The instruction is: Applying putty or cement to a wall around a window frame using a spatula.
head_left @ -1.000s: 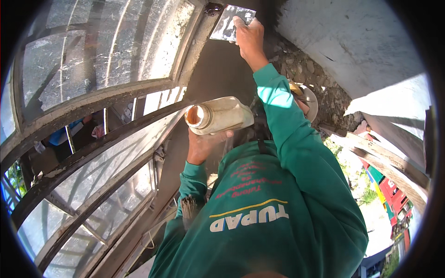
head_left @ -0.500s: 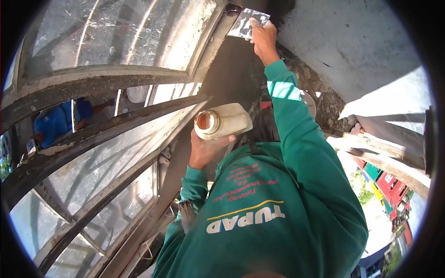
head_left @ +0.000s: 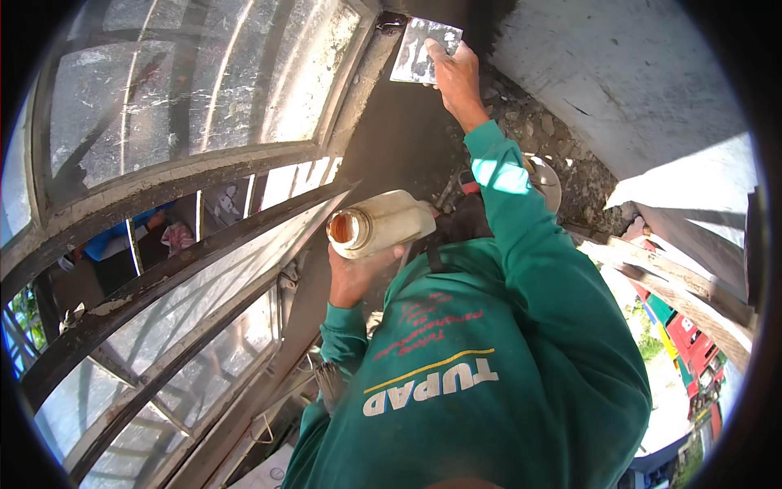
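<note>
My left hand (head_left: 355, 275) is wrapped round the underside of an off-white plastic jug (head_left: 399, 224). The jug lies tilted, its wide uncapped mouth facing left and showing reddish brown inside. Stretched far forward, my right hand (head_left: 458, 80) grips a flat square piece (head_left: 424, 50) smeared grey and white, with the thumb on top and the fingers mostly hidden beneath. The square is close to the corner of a weathered window frame (head_left: 368, 85). A dark brush-like bundle of bristles (head_left: 329, 385) shows against my left sleeve.
Cloudy window panes (head_left: 195, 81) in worn wooden frames fill the left side. Through a barred gap, part of a person in blue (head_left: 122, 235) shows. At right stand a pale grey sheet (head_left: 627, 98), rubble (head_left: 562, 151), a round pale container (head_left: 546, 186) and wooden beams (head_left: 684, 285).
The jug and my left hand have shifted slightly left and down. My right hand and the square piece sit a little lower and further left. Less of the person in blue shows.
</note>
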A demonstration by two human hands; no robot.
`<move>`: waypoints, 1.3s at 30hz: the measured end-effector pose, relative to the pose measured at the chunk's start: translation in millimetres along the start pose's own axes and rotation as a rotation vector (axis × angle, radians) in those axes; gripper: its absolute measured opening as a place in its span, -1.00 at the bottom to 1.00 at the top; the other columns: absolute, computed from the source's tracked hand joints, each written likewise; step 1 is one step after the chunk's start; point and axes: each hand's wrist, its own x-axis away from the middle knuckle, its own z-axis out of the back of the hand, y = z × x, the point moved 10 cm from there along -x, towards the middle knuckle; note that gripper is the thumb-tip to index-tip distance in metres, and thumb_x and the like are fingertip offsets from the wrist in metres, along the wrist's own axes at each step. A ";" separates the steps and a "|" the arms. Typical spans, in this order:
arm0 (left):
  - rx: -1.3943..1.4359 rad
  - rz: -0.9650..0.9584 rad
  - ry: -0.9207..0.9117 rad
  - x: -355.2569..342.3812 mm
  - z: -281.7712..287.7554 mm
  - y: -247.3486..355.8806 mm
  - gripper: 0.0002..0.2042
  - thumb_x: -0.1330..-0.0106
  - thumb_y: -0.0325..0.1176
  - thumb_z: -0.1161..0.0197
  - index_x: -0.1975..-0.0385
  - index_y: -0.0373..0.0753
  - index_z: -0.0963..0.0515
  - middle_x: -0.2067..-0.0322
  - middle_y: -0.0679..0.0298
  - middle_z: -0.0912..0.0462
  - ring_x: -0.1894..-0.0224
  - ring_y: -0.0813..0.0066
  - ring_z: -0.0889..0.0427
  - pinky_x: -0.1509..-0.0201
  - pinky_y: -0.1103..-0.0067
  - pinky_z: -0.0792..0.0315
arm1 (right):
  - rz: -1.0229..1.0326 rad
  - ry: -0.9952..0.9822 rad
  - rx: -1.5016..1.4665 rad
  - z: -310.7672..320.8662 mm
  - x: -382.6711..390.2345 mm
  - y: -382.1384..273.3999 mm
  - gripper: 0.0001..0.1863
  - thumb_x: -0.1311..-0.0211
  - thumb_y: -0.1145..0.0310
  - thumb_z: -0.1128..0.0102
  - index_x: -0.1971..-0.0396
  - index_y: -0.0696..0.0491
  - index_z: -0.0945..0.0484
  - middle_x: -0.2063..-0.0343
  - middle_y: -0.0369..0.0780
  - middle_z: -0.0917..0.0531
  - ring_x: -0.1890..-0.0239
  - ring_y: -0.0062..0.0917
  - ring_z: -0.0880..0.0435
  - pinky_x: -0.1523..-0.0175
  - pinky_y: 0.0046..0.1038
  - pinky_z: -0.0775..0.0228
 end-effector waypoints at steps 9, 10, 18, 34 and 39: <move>-0.089 -0.005 0.014 3.0 -18.2 8.3 -0.36 0.02 -0.41 -0.71 -0.11 -0.40 -0.58 0.01 0.15 -0.75 0.01 0.40 -0.73 -0.13 0.43 -0.61 | -0.029 -0.050 0.051 3.8 -9.4 -2.5 -0.71 -0.33 0.24 -0.36 0.19 0.18 -0.60 0.45 -0.30 -0.67 0.53 -0.67 -0.58 0.55 -0.51 -0.41; -0.095 0.006 0.012 3.1 -21.6 7.3 -0.36 0.02 -0.41 -0.71 -0.11 -0.40 -0.58 0.02 0.15 -0.75 0.01 0.40 -0.73 -0.13 0.43 -0.61 | -0.031 -0.059 0.028 6.4 -10.5 0.3 -0.71 -0.33 0.24 -0.36 0.19 0.18 -0.60 0.45 -0.31 -0.67 0.53 -0.67 -0.58 0.54 -0.51 -0.41; -0.098 0.022 -0.005 2.6 -33.6 7.2 -0.36 0.02 -0.40 -0.71 -0.10 -0.38 -0.59 0.02 0.15 -0.76 0.02 0.41 -0.73 -0.13 0.43 -0.62 | 0.041 -0.091 0.059 8.3 -21.9 6.1 -0.70 -0.36 0.26 -0.33 0.13 0.20 -0.61 0.38 -0.28 -0.71 0.45 -0.67 -0.63 0.47 -0.48 -0.47; -0.082 0.056 -0.020 -0.4 -37.8 2.3 -0.30 -0.04 -0.46 -0.68 -0.22 -0.39 -0.50 -0.08 0.13 -0.70 -0.10 0.33 -0.69 -0.21 0.38 -0.61 | 0.147 -0.288 0.373 7.2 -47.3 -16.1 -0.62 -0.38 0.21 -0.31 0.13 0.29 -0.60 0.40 -0.25 -0.68 0.43 -0.64 -0.53 0.29 -0.38 -0.50; -0.050 0.069 -0.027 -13.3 -50.2 -5.3 -0.29 0.06 -0.36 -0.75 -0.14 -0.37 -0.56 0.00 0.19 -0.74 -0.01 0.44 -0.71 -0.15 0.42 -0.61 | 0.143 -0.231 0.437 16.1 -58.9 -16.9 -0.59 -0.36 0.19 -0.33 0.12 0.30 -0.59 0.42 -0.23 -0.67 0.44 -0.63 -0.51 0.31 -0.39 -0.48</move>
